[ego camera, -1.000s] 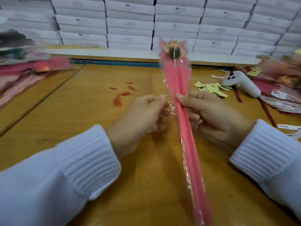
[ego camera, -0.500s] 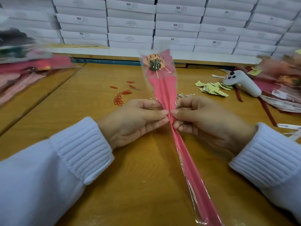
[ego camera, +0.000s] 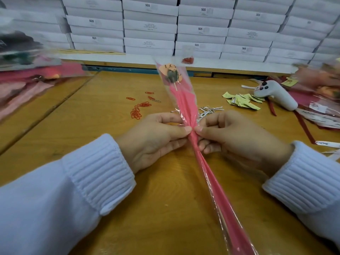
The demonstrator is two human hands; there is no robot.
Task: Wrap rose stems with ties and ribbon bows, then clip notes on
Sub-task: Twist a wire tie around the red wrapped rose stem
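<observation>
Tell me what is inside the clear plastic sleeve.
Showing through the clear plastic sleeve: pink paper liner, dark flower head on a thin stick, round orange tag. Lower down, the paper hides the stick.

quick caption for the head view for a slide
Left hand and right hand pinch the wrapped rose mid-stem; twist ties, paper clips and yellow notes lie beyond.

The wrap [ego camera: 185, 100] runs off the bottom edge, so its lower end is out of sight. Where the left hand [ego camera: 156, 137] and right hand [ego camera: 233, 137] pinch it, the thumbs cover the gathered spot, and whether a tie sits there cannot be told. The bud [ego camera: 172, 77] hides part of the lettering on the tag [ego camera: 162, 69]. The left pile [ego camera: 27, 74] and right pile [ego camera: 320, 80] of wrapped roses are blurred and cut by the edges. Writing on the notes [ego camera: 242, 102] and fine print on the boxes [ego camera: 149, 26] is too small to read.
</observation>
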